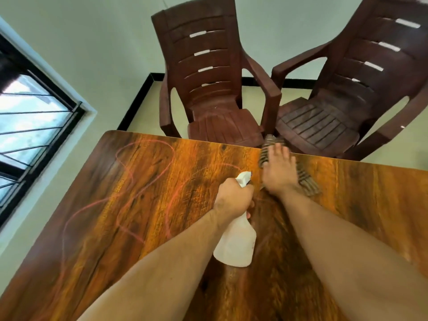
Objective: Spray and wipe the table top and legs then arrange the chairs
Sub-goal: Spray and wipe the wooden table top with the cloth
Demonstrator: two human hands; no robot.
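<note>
Left hand (234, 198) gripping white plastic spray bottle (236, 242), nozzle aimed far; right hand (279, 172) spread flat on brown ribbed cloth (287, 167) at glossy wooden tabletop (150, 181) far edge, pink scribbles (143, 172) lying left, nearer left hand.

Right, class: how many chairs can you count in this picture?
2. One chair stands beyond the table's far edge, near the middle; the other chair is beside it to the right, partly cut off by the frame. More may stand out of view.
</note>
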